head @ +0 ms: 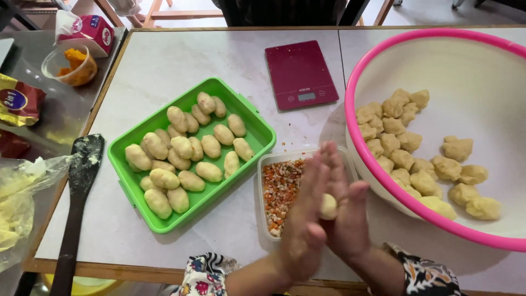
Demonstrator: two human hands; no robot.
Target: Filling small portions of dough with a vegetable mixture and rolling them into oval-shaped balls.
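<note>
My left hand [304,216] and my right hand [348,211] are pressed palm to palm above the table's near edge, with a pale dough piece [328,206] squeezed between them. Just under the hands lies a clear rectangular container [262,170] of chopped orange-and-white filling. To the left, a green tray [253,118] holds several shaped oval dough pieces. On the right, a large white basin with a pink rim [350,96] holds several rough dough lumps.
A dark red kitchen scale [300,74] lies at the table's far middle. A black spatula [81,181] rests at the left edge. Further left are a plastic bag [16,203], a cup of orange paste [70,66], and food packets.
</note>
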